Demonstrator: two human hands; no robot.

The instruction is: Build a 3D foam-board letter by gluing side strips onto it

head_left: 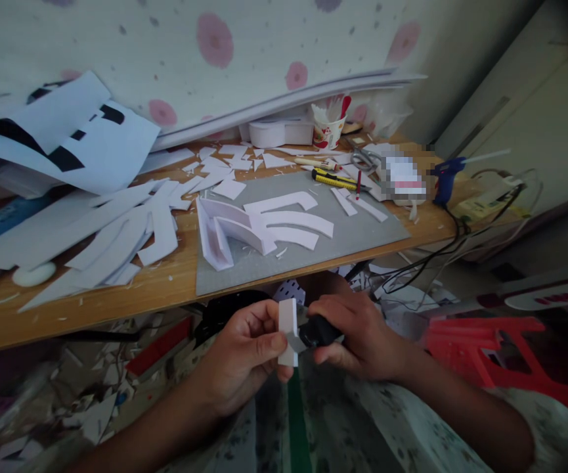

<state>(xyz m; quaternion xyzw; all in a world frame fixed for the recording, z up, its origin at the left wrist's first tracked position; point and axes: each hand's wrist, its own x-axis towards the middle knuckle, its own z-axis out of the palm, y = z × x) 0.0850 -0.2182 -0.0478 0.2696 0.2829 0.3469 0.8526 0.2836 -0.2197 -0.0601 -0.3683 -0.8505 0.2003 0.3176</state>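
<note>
My left hand (249, 351) pinches a small strip of white foam board (287, 332) upright between thumb and fingers, in front of the table edge. From the right, my right hand (357, 332) grips a black-handled tool (319, 330) whose greyish end meets the strip; its exact kind is unclear. Beyond both hands, a grey cutting mat (362, 233) lies on the wooden table. On it rest a joined white foam-board piece (239, 226) with raised walls and several curved white strips (303, 222).
Cut white sheets (131, 223) pile up at the left. A yellow utility knife (333, 179), scissors (365, 157), a paper cup (327, 131) and a blue glue gun (445, 180) with trailing cables stand toward the back right. A red plastic stool (490, 348) is at my right; scraps litter the floor.
</note>
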